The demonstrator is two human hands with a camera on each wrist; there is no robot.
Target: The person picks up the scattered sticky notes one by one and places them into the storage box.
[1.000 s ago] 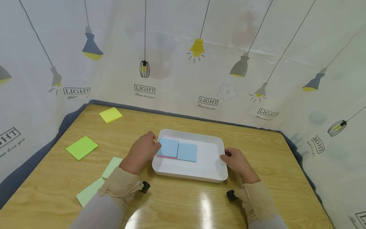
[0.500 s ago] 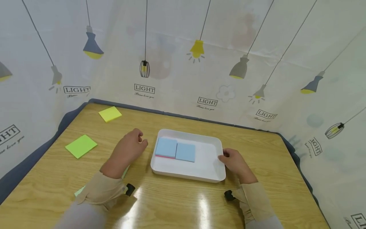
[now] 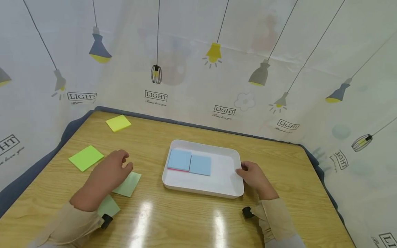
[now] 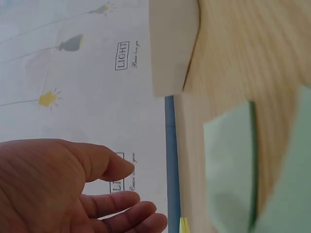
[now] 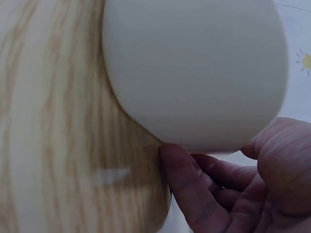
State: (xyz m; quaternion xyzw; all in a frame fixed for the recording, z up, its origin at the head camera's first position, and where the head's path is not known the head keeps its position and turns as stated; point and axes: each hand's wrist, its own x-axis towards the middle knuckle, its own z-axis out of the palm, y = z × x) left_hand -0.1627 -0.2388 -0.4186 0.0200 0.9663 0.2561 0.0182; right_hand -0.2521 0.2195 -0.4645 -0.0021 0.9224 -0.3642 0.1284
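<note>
A white tray (image 3: 224, 172) stands on the table. My right hand (image 3: 255, 178) holds its right end, thumb at the rim and fingers against the outer wall, as the right wrist view shows. Two blue sticky-note pads (image 3: 200, 164) lie side by side in the tray's left part; a pink edge shows under the left one. My left hand (image 3: 105, 176) is over the table left of the tray, fingers loosely bent and holding nothing. Close by are two pale green sticky-note pads (image 3: 129, 186), (image 4: 231, 165), the nearer one partly hidden by my wrist.
Beyond my left hand lie a bright green sticky-note pad (image 3: 86, 158) and, farther back, a yellow one (image 3: 118, 123). A curtain printed with lamps (image 3: 186, 96) rises behind the wooden table (image 3: 180, 220).
My left hand has left the tray's left end and moved left, over to the pale green pads. The right hand stays at the tray's right end.
</note>
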